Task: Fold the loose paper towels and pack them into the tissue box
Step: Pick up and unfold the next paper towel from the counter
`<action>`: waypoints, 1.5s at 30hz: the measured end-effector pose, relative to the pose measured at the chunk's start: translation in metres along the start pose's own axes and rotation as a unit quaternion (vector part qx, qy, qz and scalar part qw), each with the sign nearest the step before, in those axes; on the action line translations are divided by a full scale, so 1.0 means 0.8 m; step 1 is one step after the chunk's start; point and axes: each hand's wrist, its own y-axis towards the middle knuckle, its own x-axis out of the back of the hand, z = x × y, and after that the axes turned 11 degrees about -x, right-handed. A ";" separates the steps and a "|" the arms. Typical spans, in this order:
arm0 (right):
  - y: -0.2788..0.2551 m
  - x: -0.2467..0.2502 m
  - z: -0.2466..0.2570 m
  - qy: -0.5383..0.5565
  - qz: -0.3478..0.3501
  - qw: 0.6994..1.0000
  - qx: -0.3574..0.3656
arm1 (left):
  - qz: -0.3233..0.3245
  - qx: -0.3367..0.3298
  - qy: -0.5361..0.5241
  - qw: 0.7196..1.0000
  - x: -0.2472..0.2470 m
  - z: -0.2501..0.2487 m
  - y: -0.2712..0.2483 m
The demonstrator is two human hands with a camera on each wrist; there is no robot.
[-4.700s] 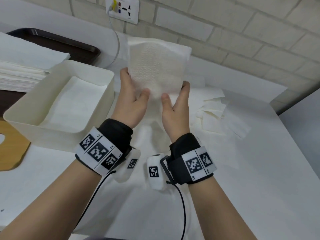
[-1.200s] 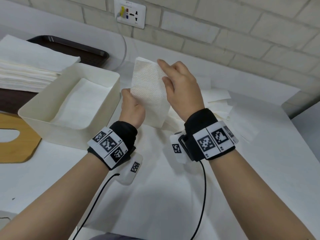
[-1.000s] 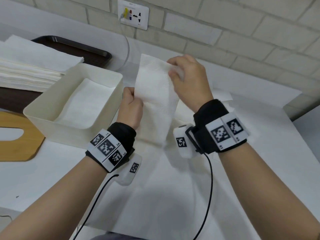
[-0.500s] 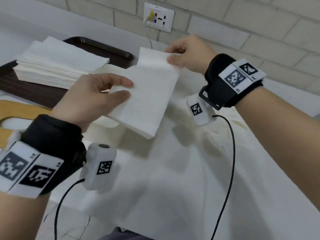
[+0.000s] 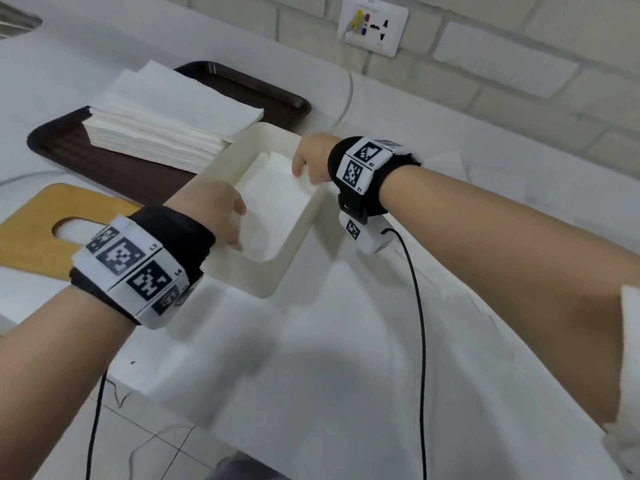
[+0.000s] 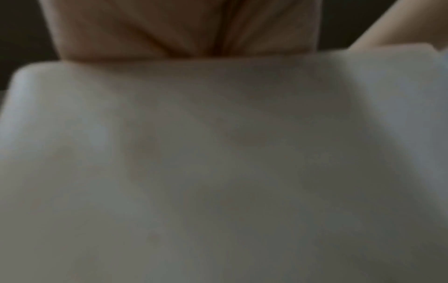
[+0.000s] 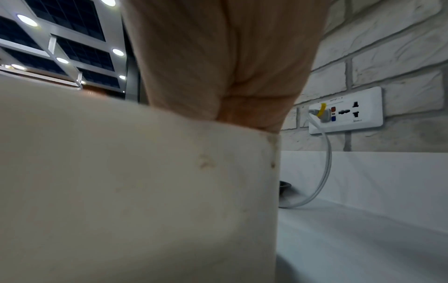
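The cream tissue box stands open at the middle of the table. A folded white paper towel lies low inside it. My left hand reaches over the near left wall and holds the towel's near edge. My right hand pinches the towel's far right corner inside the box. In the left wrist view the box wall fills the frame and hides the fingers. In the right wrist view the box wall likewise covers the fingertips.
A tall stack of flat paper towels sits on a dark brown tray behind the box. A wooden lid with a slot lies to the left. Loose towels lie at the right. A wall socket with a cable is above.
Both hands have carried the folded towel left from in front of me and lowered it into the box. My head has turned left toward the box.
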 end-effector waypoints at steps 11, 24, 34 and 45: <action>0.010 -0.012 0.016 -0.107 0.018 0.994 -0.010 | -0.011 -0.017 0.060 0.998 -0.002 -0.004 0.002; 0.008 -0.027 0.036 -0.177 0.056 0.982 0.035 | 0.060 -0.059 0.101 0.991 -0.004 -0.031 -0.010; -0.078 -0.029 -0.059 0.220 -0.157 0.963 -0.022 | -0.113 -0.117 0.000 0.987 0.005 -0.056 -0.033; -0.215 -0.147 -0.169 0.132 0.036 0.947 -0.292 | -0.110 -0.304 -0.131 0.937 -0.091 -0.143 -0.044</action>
